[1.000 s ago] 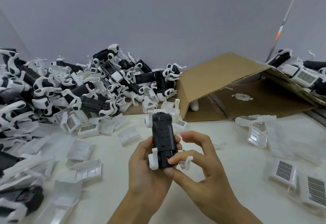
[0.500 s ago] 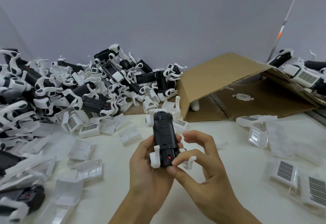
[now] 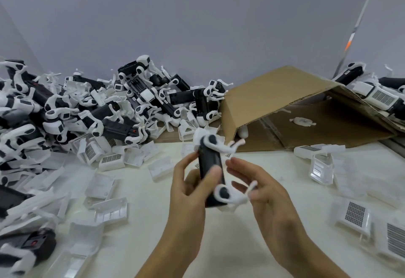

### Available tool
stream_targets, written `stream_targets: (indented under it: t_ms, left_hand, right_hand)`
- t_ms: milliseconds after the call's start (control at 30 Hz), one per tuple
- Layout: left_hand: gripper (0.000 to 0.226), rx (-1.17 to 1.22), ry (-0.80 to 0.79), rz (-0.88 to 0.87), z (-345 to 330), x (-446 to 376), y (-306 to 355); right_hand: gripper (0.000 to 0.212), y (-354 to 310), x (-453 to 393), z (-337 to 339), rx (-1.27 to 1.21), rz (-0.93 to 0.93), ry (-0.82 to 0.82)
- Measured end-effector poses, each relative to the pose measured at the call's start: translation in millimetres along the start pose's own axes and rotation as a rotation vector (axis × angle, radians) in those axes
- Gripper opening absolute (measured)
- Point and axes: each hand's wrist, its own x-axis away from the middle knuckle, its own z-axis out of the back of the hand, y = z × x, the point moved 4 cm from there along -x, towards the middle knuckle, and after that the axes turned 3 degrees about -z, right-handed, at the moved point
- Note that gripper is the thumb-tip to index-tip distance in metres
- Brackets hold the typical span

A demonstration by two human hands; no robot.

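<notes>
A black device (image 3: pixel 210 166) with white folding arms at both ends is held in the air above the white table (image 3: pixel 149 218), near its middle, tilted with its upper end away from the person. It is gripped by the left hand (image 3: pixel 188 192): the thumb is laid across the black body and the fingers are curled behind it. The right hand (image 3: pixel 271 196) is held just beside the device's lower end, with its fingers loosely bent around the lower white arm (image 3: pixel 233 197). Because of blur, it cannot be told whether that arm is pinched or only touched. A strip of bare tabletop is left open beneath and in front of the hands. This strip is bounded on the left by loose white covers (image 3: pixel 107 209) and, behind them, by a heap of like devices (image 3: pixel 92 115) piled against the wall (image 3: pixel 219 25). On the right it is bounded by more grilled covers (image 3: pixel 355 214), scattered well apart from the hands. Behind the device, a flattened cardboard box (image 3: pixel 274 96) is propped with its folded corner edge near the device's upper white arms. The table's far right edge is seen under the box's open flap.
</notes>
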Motion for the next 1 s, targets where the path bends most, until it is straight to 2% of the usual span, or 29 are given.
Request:
stream_targets:
  t_ms: [67,167,233,300,367,433,467,533,567,633,700,767,800,900,1000]
  left_hand:
    - [0.050,-0.168,-0.010,-0.094,-1.1,1.2,0.1]
    - [0.038,-0.180,-0.056,-0.114,1.5,-3.0,4.1]
    - [0.039,-0.140,-0.139,-0.093,6.9,-9.3,8.9]
    - [0.039,-0.189,-0.214,-0.175,10.8,-12.2,17.9]
    - [0.039,-0.332,-0.106,-0.260,23.1,-16.9,20.9]
    - [0.032,-0.594,0.061,-0.306,39.0,-22.1,24.1]
    - [0.028,-0.814,0.063,-0.304,45.0,-25.2,24.1]
    - [0.049,-1.332,-0.129,-0.232,51.7,-29.3,12.3]
    - [0.054,-1.517,-0.243,-0.194,53.8,-29.2,2.6]
    - [0.038,-1.621,-0.331,-0.199,51.5,-26.3,-7.2]
    - [0.020,-1.474,-0.269,-0.268,45.1,-24.0,-4.2]
    - [0.021,-1.180,-0.166,-0.265,39.7,-23.9,3.2]
    - [0.025,-0.956,-0.132,-0.215,38.1,-24.3,5.0]
    - [0.034,-0.385,-0.180,-0.090,28.6,-21.9,8.0]
    - [0.038,-0.114,-0.250,-0.006,19.9,-16.2,8.4]
  right_hand:
    - [0.030,-0.3,-0.7,-5.3,-0.038,-0.090,-0.041]
    - [0.035,1.7,-0.9,-2.6,-0.045,-0.197,0.003]
    - [0.038,-2.4,-0.8,2.2,-0.049,-0.187,0.029]
    - [0.045,-5.7,-1.5,5.8,-0.074,-0.176,0.071]
    - [0.044,-6.1,-3.4,9.8,-0.173,-0.173,0.140]
    - [0.037,-6.0,-4.7,14.7,-0.335,-0.199,0.208]
    - [0.033,-7.1,-5.4,16.6,-0.386,-0.212,0.232]
    - [0.025,-8.7,-6.9,21.2,-0.419,-0.217,0.265]
    - [0.024,-9.3,-7.2,23.0,-0.421,-0.212,0.271]
    - [0.026,-9.5,-7.5,23.4,-0.410,-0.212,0.262]
    - [0.030,-7.2,-7.4,22.2,-0.387,-0.217,0.255]
    - [0.033,-4.1,-7.6,22.4,-0.348,-0.224,0.254]
    - [0.033,-2.8,-7.8,22.9,-0.334,-0.228,0.254]
    - [0.037,0.3,-8.5,24.3,-0.297,-0.253,0.255]
    - [0.046,1.5,-7.6,21.4,-0.194,-0.266,0.223]
